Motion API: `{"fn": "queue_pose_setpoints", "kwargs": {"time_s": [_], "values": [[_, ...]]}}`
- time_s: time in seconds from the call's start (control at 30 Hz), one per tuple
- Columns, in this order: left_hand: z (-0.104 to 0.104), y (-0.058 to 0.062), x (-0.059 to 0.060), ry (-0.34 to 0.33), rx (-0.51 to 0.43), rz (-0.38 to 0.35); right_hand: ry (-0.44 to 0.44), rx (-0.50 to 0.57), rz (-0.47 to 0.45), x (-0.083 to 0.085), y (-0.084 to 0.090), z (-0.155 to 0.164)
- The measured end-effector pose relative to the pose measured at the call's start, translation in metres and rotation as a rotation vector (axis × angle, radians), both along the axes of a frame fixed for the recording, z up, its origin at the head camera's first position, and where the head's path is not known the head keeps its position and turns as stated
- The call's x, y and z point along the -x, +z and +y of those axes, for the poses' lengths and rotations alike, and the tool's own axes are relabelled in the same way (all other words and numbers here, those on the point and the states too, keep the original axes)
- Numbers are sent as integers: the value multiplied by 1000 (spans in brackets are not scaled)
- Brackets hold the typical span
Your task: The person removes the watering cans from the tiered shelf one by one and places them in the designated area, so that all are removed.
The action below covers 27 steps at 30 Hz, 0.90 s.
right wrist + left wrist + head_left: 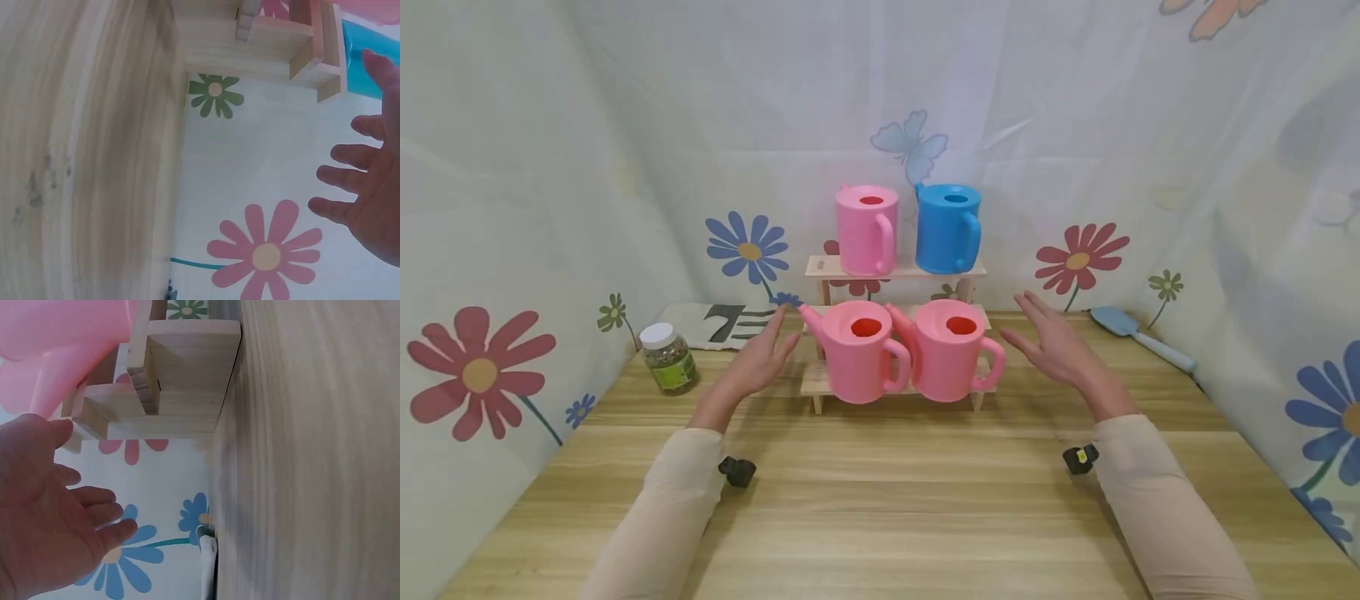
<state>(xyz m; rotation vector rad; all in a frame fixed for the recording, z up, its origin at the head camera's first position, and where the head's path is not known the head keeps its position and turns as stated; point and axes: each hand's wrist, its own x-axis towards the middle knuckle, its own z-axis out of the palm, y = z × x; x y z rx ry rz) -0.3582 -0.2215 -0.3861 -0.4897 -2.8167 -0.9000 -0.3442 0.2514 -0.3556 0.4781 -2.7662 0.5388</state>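
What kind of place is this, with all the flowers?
Likely a staged tabletop set, not a real garden: flower-printed fabric walls enclose a wooden table, and toy-like watering cans sit on a small wooden step shelf.

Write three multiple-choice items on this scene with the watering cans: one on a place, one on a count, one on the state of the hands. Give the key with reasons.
1. Where does the blue watering can stand?
A. On the upper step of the wooden rack, right of a pink one
B. On the lower step
C. On the table beside the jar

2. How many pink watering cans are there?
A. One
B. Two
C. Three

3. How are the hands?
A. Both grip handles
B. Both open, holding nothing
C. One holds the jar

Key:
1 A: it stands on the top step beside the upper pink can.
2 C: one above, and the lower left pink can and lower right pink can below.
3 B: the left hand and right hand flank the rack with fingers straight; the jar stands apart.
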Motion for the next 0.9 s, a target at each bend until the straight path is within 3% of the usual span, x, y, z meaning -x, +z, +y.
{"fn": "queue_pose_setpoints", "kwargs": {"time_s": [0.1,0.27,0.37,0.5,0.6,0.8,0.9], "values": [[0,0,0,-9,-83,-37,57,72,57,-4,4,-3],[4,0,0,-36,-250,-46,174,240,201,-9,8,-6],[9,-2,1,-39,-334,-42,208,314,238,-12,10,-8],[14,-2,1,-55,-410,-45,225,424,205,-17,13,-12],[19,5,-6,-87,-488,-80,236,484,165,-25,20,-18],[33,15,-15,-159,-721,-169,274,487,147,-52,42,-32],[37,13,-13,-169,-831,-221,279,481,123,-53,43,-34]]}}
